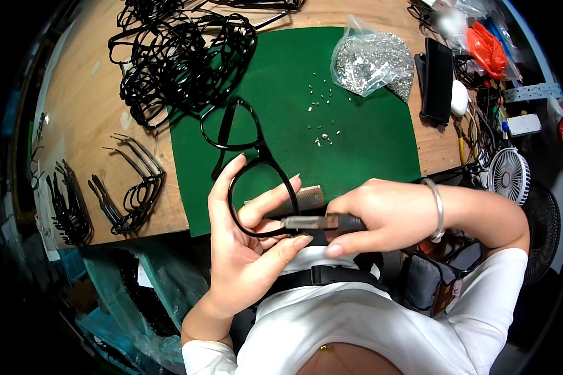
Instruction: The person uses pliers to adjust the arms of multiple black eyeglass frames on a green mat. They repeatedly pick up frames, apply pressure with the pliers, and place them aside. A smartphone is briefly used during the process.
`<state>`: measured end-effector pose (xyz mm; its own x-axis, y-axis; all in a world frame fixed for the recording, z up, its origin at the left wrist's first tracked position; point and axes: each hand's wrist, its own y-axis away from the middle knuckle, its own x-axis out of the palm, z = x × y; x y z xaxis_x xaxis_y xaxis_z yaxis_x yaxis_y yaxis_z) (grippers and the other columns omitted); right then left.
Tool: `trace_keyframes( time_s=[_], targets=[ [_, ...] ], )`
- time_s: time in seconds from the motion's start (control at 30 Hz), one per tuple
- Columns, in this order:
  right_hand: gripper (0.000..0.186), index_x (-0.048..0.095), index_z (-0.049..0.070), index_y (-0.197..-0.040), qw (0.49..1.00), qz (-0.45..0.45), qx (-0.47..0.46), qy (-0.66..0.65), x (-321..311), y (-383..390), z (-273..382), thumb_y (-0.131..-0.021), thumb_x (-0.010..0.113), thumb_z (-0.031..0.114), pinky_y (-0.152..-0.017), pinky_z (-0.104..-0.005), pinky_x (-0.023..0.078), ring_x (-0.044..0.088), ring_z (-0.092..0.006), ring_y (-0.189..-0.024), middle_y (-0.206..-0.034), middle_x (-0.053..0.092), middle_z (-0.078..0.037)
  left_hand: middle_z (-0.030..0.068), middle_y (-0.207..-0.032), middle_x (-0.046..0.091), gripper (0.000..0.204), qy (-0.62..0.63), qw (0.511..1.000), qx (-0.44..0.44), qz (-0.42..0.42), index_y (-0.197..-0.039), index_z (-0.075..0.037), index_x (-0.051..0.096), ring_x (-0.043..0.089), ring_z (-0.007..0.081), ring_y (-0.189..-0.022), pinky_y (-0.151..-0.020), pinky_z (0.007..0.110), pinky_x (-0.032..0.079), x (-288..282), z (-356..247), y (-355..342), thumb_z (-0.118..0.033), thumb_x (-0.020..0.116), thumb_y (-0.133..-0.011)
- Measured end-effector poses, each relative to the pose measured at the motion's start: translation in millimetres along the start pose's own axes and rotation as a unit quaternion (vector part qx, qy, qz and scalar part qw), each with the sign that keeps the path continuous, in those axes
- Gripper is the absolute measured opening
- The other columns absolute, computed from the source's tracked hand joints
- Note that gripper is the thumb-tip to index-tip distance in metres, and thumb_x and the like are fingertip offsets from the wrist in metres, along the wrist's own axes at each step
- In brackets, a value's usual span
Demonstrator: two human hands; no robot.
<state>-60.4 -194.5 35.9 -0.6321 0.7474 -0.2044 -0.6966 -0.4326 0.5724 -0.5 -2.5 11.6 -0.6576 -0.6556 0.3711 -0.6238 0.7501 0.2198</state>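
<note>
My left hand (247,262) holds a black eyeglass frame (261,145) over the near edge of a green mat (369,150). Its fingers grip the rim of the nearer lens opening, while the other opening points away from me. In my right hand (381,215) is a pair of pliers (303,222) with a grey metal head and dark handle. The head lies across the outer end of the frame, close to my left thumb and fingertips. Exactly what the jaws touch is too small to tell. Small silvery metal pieces (319,141) are scattered on the mat.
A tangled heap of black eyeglass frames (181,62) covers the far left. More frames (141,194) stand stacked at the left edge. A clear bag of small metal parts (372,62), a black phone (436,81) and a white fan (508,175) are on the right.
</note>
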Motion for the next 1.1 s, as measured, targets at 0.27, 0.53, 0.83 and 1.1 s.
trace_keyframes(
  time_s=[0.27,0.53,0.83,1.1],
  targets=[
    [0.046,0.046,-0.003,-0.109,0.878,-0.345,-0.048,0.328,24.9,-31.8,-63.1,-0.075,0.06,0.024,-0.071,-0.0361,0.044,0.056,-0.0273,-0.083,-0.11,0.047,-0.014,0.0197,-0.112,0.047,0.082,-0.038,0.999,0.015,-0.015,-0.131,-0.007,0.004,0.058,0.0165,-0.087,-0.072,0.024,0.049,-3.9,15.2,-11.4,0.011,0.057,-0.072],
    [0.035,0.05,0.0,-0.101,0.886,-0.362,-0.034,0.288,13.8,-25.9,-65.1,-0.072,0.061,0.016,-0.07,-0.0384,0.046,0.056,-0.0305,-0.078,-0.099,0.05,-0.014,0.0222,-0.099,0.051,0.064,-0.018,0.997,0.048,-0.06,-0.125,-0.008,0.011,0.058,0.0125,-0.071,-0.07,0.025,0.046,-17.0,36.4,31.8,0.008,0.051,-0.078],
    [0.017,0.052,0.001,-0.082,0.889,-0.397,-0.001,0.229,3.0,-58.0,-89.9,-0.067,0.059,0.005,-0.065,-0.04,0.045,0.055,-0.0328,-0.073,-0.076,0.053,-0.015,0.0205,-0.115,0.043,0.079,0.192,0.98,-0.056,0.016,-0.131,-0.013,0.007,0.054,0.0255,-0.098,-0.085,0.035,0.042,-26.7,28.2,19.7,-0.007,0.062,-0.075],
    [0.016,0.052,0.001,-0.082,0.922,-0.343,0.027,0.176,-2.7,-49.4,-86.1,-0.069,0.058,0.009,-0.065,-0.0406,0.044,0.054,-0.0333,-0.074,-0.077,0.053,-0.016,0.0139,-0.091,0.052,0.01,0.057,0.996,-0.067,-0.029,-0.094,0.0,0.038,0.056,0.0137,-0.074,-0.071,0.026,0.044,-11.5,45.0,19.1,-0.007,0.043,-0.088]
  ],
)
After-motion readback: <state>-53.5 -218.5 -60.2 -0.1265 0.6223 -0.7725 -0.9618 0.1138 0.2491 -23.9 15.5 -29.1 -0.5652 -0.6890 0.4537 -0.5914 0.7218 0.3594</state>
